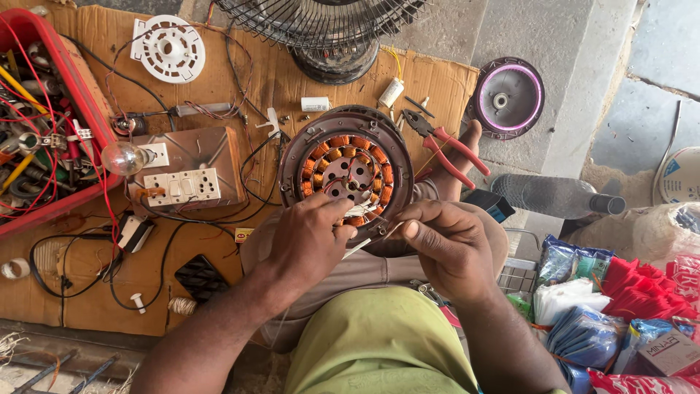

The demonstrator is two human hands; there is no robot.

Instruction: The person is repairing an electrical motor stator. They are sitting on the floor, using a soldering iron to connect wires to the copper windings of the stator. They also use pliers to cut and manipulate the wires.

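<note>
head view: both hands work thin wires at an opened round fan motor with copper coils [348, 171].
left hand [310, 237] and right hand [445, 244] fingers pinch pale wire leads [362, 210]; cover off, red-handled pliers [445, 142] lie unused beside it.

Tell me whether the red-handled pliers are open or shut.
Open: the red-handled pliers lie on the cardboard with handles spread apart.

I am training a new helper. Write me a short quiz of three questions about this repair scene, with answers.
1. True or false: both hands touch the fan motor.
2. Which tool lies right of the motor? A) red-handled pliers B) hammer C) saw
3. What glass thing sits on the switch board?

Key
1. True: the left hand and right hand work wires at its near edge.
2. A
3. A clear light bulb.
</note>
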